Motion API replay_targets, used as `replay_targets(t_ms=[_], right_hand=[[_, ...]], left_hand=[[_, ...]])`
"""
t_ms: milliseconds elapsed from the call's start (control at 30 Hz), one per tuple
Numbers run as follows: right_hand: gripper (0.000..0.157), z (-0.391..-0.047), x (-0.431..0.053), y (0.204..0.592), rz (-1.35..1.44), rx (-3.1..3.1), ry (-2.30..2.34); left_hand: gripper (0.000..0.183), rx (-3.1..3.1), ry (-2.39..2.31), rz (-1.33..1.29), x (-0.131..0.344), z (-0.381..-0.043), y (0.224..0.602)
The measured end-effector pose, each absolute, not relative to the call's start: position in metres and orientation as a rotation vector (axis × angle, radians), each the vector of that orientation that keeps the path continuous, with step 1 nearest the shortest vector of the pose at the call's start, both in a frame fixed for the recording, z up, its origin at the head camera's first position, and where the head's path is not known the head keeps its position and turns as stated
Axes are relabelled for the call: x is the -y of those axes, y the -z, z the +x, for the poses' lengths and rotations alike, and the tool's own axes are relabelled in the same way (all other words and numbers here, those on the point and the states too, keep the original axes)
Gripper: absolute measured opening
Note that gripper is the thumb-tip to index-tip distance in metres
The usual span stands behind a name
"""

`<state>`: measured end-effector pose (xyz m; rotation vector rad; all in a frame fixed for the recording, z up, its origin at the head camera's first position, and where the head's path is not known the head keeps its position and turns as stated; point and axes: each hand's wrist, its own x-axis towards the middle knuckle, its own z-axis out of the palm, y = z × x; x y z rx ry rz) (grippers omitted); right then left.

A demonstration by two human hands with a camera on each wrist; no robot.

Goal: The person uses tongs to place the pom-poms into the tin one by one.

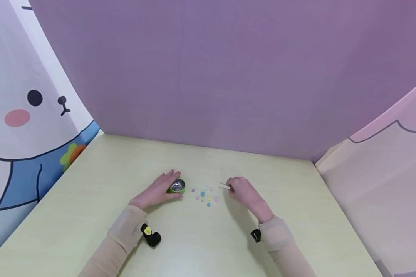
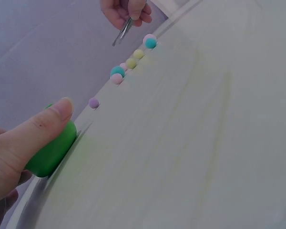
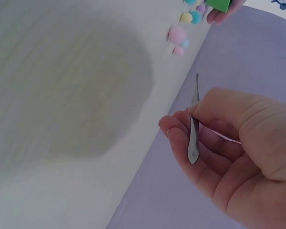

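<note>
My left hand holds a small round green tin with a silvery inside, fingers on its far side and thumb on its near side. The left wrist view shows the thumb along the green wall. To the right of the tin lie several small pastel balls, pink, blue, yellow and purple. Beyond them my right hand pinches metal tweezers between thumb and fingers. The tweezers' tips point left towards the balls, stand apart and have nothing between them.
The pale wooden tabletop carries all these things. A purple cloth wall rises behind its far edge. A cartoon-printed curtain hangs at the left and a pale curtain at the right. Both wrists wear small black cameras.
</note>
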<state>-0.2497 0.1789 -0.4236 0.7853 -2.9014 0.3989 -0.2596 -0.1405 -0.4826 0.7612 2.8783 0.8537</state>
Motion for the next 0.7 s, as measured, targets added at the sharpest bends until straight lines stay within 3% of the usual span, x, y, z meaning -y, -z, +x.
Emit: replay_targets(t_ms=[233, 700], right_hand=[[0.018, -0.249, -0.174, 0.425, 0.856, 2.875, -0.349], [0.016, -0.252, -0.159, 0.431, 0.857, 2.943, -0.286]], left_hand=[[0.092, -2.865, -0.871, 0.745, 0.141, -0.261, 0.483], [0.093, -2.857, -0.874, 0.729, 0.141, -0.261, 0.484]])
